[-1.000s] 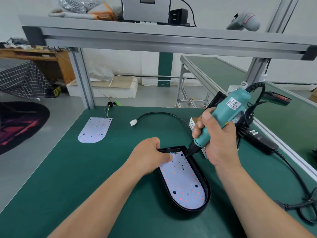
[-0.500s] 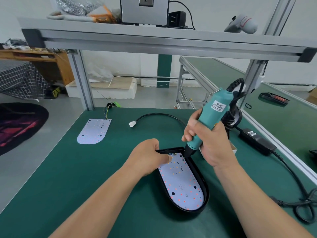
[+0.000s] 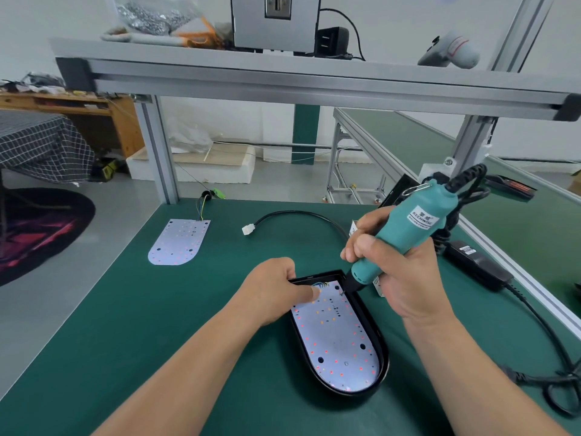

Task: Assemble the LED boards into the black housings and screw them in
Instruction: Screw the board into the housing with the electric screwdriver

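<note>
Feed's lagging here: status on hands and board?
Right hand grips teal electric screwdriver, bit at white LED board corner. Left hand holds black oval housing. Nothing blocking.

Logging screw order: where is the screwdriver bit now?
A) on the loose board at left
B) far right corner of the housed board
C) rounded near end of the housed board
B: the right hand holds the screwdriver with its bit at the far right corner of the LED board in the black housing.

View: single head-worn wide-angle camera.
Facing: forward and down over the green workbench (image 3: 125, 309).
Range: near; the workbench fills the lower frame.
</note>
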Demonstrator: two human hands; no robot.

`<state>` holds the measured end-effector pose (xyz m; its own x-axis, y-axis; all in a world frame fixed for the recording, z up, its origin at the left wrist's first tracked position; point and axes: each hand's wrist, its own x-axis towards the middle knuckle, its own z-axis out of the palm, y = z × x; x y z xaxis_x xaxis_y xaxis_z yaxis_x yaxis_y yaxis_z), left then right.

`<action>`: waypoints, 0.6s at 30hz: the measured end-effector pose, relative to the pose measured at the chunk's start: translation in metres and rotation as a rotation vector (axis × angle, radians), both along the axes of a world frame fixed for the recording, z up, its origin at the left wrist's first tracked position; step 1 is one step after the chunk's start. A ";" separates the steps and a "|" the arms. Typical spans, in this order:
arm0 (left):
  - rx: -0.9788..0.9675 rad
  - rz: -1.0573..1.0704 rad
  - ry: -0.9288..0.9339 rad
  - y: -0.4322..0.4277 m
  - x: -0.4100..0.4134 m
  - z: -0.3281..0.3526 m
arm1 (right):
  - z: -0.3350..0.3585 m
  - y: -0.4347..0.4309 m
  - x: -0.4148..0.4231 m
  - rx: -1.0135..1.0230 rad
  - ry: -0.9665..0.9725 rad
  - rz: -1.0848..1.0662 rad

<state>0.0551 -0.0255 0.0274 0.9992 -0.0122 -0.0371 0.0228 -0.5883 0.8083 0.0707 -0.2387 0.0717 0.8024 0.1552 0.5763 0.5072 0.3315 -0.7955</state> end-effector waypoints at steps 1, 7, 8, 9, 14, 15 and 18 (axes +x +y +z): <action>0.003 -0.003 -0.004 0.000 0.000 0.000 | 0.002 -0.001 -0.001 -0.018 -0.017 0.020; 0.037 -0.012 -0.018 0.001 -0.001 0.001 | 0.003 0.001 -0.002 0.018 -0.001 -0.036; 0.050 -0.010 -0.018 0.002 -0.001 0.001 | 0.002 0.003 -0.001 0.057 0.023 -0.078; 0.056 -0.010 -0.017 0.002 -0.001 0.001 | 0.001 0.003 -0.001 0.086 0.043 -0.106; 0.036 -0.016 -0.004 0.002 -0.001 0.001 | 0.006 -0.002 -0.003 0.010 0.021 -0.073; 0.036 -0.015 -0.008 0.002 -0.001 0.001 | 0.009 0.001 -0.004 0.000 0.015 -0.091; 0.042 -0.007 -0.004 0.003 -0.001 0.000 | 0.016 0.010 -0.004 0.106 0.043 -0.180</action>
